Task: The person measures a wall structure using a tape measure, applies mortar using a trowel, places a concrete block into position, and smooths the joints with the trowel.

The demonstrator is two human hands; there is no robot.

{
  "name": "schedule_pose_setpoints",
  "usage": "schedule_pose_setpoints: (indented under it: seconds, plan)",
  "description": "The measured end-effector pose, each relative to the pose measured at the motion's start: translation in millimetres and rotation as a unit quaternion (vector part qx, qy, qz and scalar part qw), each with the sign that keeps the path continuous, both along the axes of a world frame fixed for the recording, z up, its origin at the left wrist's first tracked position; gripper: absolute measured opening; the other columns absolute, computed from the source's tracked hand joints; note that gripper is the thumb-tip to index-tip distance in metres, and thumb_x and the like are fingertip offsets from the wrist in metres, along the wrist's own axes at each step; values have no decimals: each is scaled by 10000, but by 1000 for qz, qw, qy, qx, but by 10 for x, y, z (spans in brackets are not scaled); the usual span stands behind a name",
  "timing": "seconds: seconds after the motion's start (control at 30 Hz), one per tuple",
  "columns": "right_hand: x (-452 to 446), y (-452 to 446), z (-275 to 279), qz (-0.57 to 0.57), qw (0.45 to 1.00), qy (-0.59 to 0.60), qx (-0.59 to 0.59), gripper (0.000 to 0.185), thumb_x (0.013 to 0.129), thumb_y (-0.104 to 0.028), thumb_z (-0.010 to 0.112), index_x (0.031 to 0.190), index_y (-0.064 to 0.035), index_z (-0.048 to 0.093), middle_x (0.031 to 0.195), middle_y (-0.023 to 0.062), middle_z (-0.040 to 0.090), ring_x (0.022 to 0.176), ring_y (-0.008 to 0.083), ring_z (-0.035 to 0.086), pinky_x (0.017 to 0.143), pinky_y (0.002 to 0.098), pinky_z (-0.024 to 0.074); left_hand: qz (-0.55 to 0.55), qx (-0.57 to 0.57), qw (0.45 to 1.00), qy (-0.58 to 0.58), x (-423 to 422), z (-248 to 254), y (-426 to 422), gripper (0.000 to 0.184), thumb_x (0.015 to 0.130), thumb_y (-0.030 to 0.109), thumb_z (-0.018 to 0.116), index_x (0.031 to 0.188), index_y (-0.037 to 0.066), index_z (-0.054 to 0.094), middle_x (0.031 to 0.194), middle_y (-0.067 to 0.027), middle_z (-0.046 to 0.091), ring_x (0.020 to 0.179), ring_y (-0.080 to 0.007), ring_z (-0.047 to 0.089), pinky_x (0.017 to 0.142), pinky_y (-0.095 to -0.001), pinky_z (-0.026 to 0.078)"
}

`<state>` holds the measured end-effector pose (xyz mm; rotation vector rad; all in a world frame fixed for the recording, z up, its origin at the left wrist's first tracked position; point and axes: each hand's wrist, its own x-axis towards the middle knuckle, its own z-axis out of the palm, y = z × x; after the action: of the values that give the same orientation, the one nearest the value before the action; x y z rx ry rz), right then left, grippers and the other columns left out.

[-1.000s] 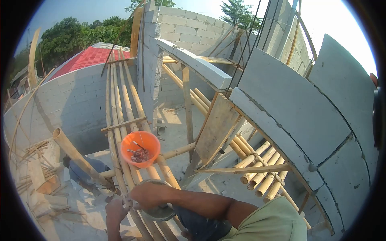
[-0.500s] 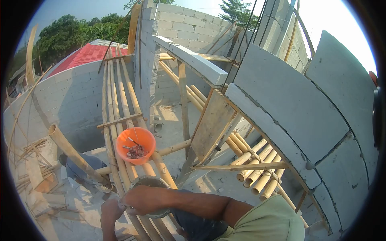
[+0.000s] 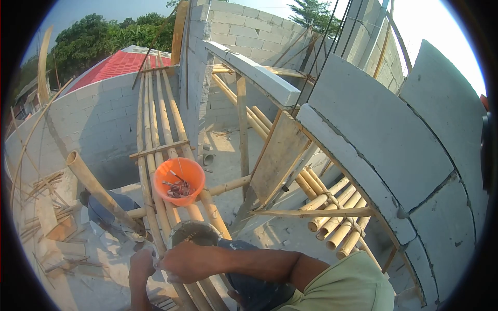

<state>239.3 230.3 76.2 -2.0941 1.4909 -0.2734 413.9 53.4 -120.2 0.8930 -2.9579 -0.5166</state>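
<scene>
My left hand (image 3: 142, 263) is closed, at the lower left of centre. Beside it, my right hand (image 3: 182, 262) is closed too, its arm crossing from the lower right. Between the hands shows a small greyish thing, too hidden to name. Just behind my right hand lies a round, mortar-smeared grey bowl (image 3: 199, 231), partly covered by that hand. Bamboo poles (image 3: 161, 211) run beneath the hands. Farther along them stands an orange bucket (image 3: 179, 181) with a dark-handled tool and reddish-grey pieces inside.
Below on the left, a person in blue-grey clothing (image 3: 111, 208) bends behind a slanted bamboo post (image 3: 98, 186). Large grey blocks (image 3: 381, 124) form a wall at the right. Tied bamboo poles (image 3: 345, 223) lie beneath it. A wooden panel (image 3: 278, 158) stands at centre.
Both hands remain close together, and my right hand has shifted slightly down relative to the bowl, uncovering more of it. The person below has leaned slightly. The view has swayed a little.
</scene>
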Motion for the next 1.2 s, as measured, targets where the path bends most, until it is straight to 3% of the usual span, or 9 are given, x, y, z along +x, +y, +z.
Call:
schedule_pose_setpoints:
  seconds: [0.1,0.2,0.4,0.47,0.57,0.9,1.2]
  plan:
    - [54,46,-16,16,1000,-10,-21,347,916,-187,660,1180,33,611,1025,211,690,992,391,681,825,491,555,26,28,999,-13,-18,28,6,307,768,317,773,928,66,696,907,-176,717,924,-371,693,804,-482,530]
    - [111,80,-81,20,997,-59,-54,324,857,-163,701,1085,54,624,930,233,689,908,418,691,789,490,559,52,52,996,-59,-108,275,77,331,770,330,779,956,66,708,931,-177,720,937,-368,692,823,-483,531]
    - [136,54,-133,29,995,-46,-77,342,869,-168,704,1105,62,613,918,236,679,908,415,689,784,499,559,35,46,997,-48,-79,145,1,354,780,347,778,973,57,719,987,-183,724,979,-363,686,849,-484,532]
    - [132,57,10,33,999,1,-22,363,884,-175,708,1138,66,611,977,242,680,917,414,690,791,503,558,46,60,995,-72,-110,236,23,363,785,348,770,997,57,720,997,-184,726,991,-364,685,858,-487,531]
    - [120,73,-70,41,997,-29,-63,395,897,-177,705,1189,68,601,1034,248,674,939,415,688,804,504,558,38,77,992,-90,-104,166,-47,383,796,351,756,1040,58,721,1015,-186,729,1012,-365,683,873,-491,529]
    - [73,65,-62,26,999,-28,-32,441,909,-182,694,1246,82,585,1079,249,670,987,417,677,824,504,557,15,82,991,-102,-182,270,14,387,804,352,735,1052,56,720,1019,-190,729,1027,-369,679,882,-492,525]
    - [86,163,-126,56,989,-87,-108,310,841,-91,663,1105,68,629,1075,241,675,1015,408,674,819,489,558,26,84,993,-83,-129,226,142,397,782,351,763,1048,61,716,1003,-202,728,991,-375,690,891,-488,528]
